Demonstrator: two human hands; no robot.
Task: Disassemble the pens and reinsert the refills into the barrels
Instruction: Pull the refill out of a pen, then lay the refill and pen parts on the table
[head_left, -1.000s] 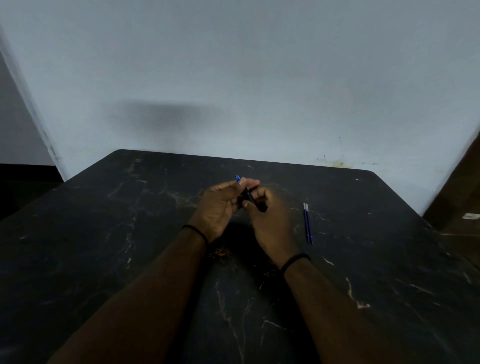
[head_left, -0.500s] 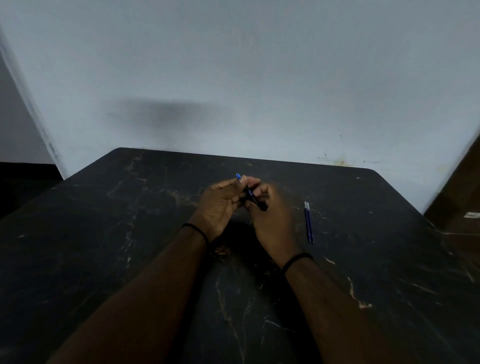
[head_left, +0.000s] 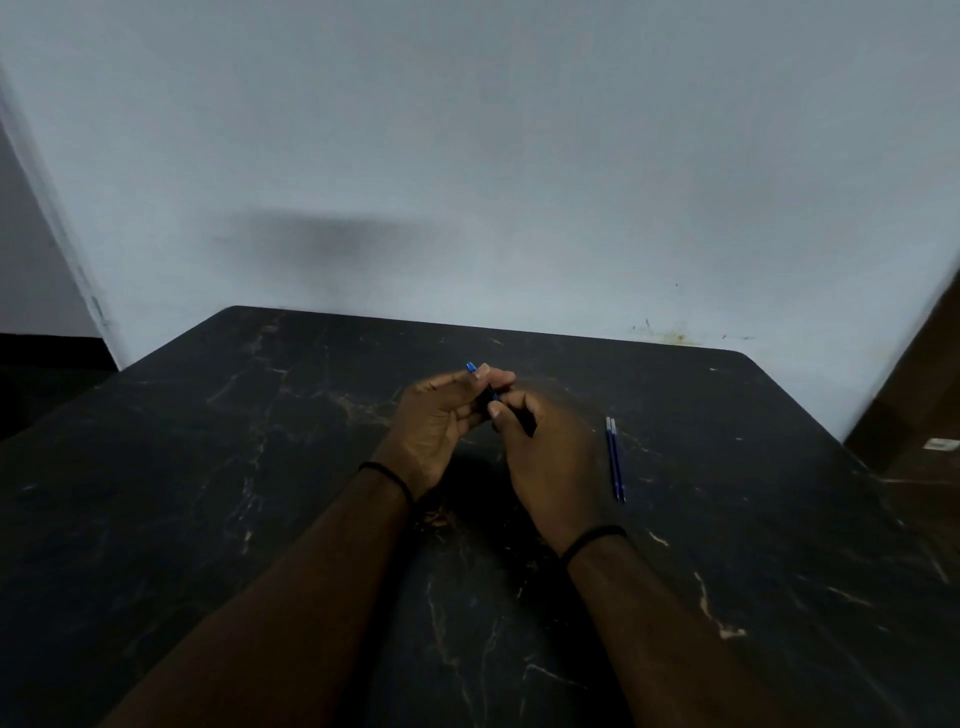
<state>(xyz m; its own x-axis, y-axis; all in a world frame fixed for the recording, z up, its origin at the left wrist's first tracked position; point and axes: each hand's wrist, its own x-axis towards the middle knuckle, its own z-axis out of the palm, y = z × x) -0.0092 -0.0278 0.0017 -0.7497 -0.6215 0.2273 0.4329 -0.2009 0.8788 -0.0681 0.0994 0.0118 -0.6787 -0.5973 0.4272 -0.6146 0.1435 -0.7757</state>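
head view: our left hand (head_left: 434, 423) and right hand (head_left: 550, 457) have their fingers pinched shut on one pen (head_left: 480, 383) above the dark table (head_left: 208, 493), two blue refills (head_left: 615, 459) lying side by side just right.

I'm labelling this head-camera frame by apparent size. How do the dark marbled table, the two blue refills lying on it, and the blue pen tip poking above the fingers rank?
Largest to smallest:
1. dark marbled table
2. two blue refills, lying side by side
3. blue pen tip, mostly hidden by the hands
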